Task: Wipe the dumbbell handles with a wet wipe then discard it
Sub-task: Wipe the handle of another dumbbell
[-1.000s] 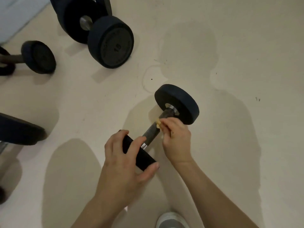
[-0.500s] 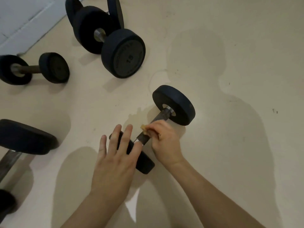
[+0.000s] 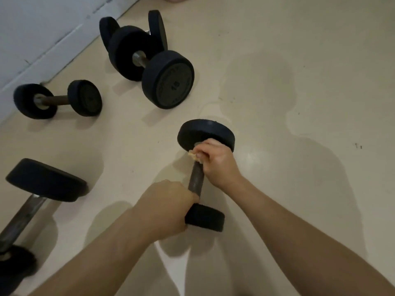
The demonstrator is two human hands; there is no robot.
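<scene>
Near the middle of the frame a small dumbbell (image 3: 196, 180) lies on the pale floor (image 3: 299, 60). The left hand (image 3: 168, 208) grips the lower end of its bar, right against the lower weight. The right hand (image 3: 215, 161) wraps the bar's upper end and pinches a crumpled yellowish wet wipe (image 3: 195, 157) against it, just under the upper weight. A large dumbbell (image 3: 168, 82) sits top centre, a smaller one (image 3: 57, 100) upper left, and another (image 3: 42, 182) at the left edge.
</scene>
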